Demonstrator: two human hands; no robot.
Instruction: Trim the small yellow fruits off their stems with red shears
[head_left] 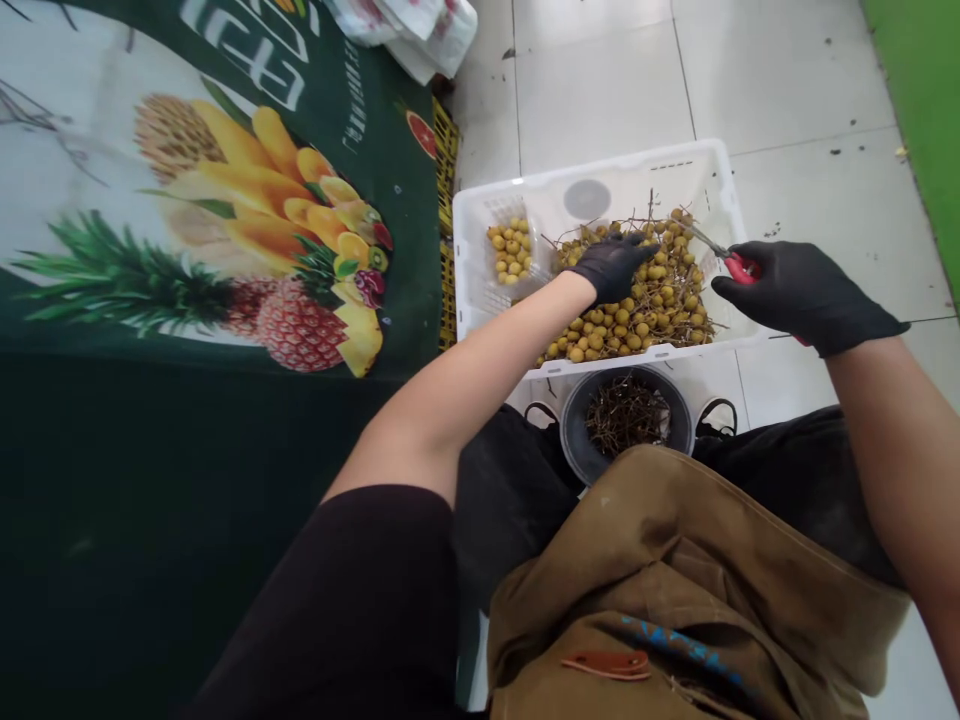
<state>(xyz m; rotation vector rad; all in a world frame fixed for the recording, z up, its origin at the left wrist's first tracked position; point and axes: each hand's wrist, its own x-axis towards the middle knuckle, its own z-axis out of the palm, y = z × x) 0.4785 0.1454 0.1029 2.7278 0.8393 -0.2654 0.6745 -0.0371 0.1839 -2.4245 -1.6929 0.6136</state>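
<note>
A heap of brownish-yellow longans (pixel 645 318) on thin twigs lies in a white plastic crate (pixel 600 368). My left hand (pixel 613 266), in a black glove, rests over the top of the heap with its fingers stretched to the right; their undersides are hidden. In my right hand (pixel 796 290), also black-gloved, is a pair of red-handled snips (pixel 739 266). Their metal blades point left, over the right side of the fruit. Loose longans (pixel 511 250) fill part of a clear plastic basket (pixel 496 300) at the crate's left end.
Between my feet stands a dark bucket (pixel 574 425) of cut twigs (pixel 626 412). A green fruit-printed cover (pixel 409 270) hangs at the left, beside yellow crates (pixel 448 300). White plastic bags (pixel 431 35) lie at the top. Tiled floor (pixel 600 80) surrounds the crate.
</note>
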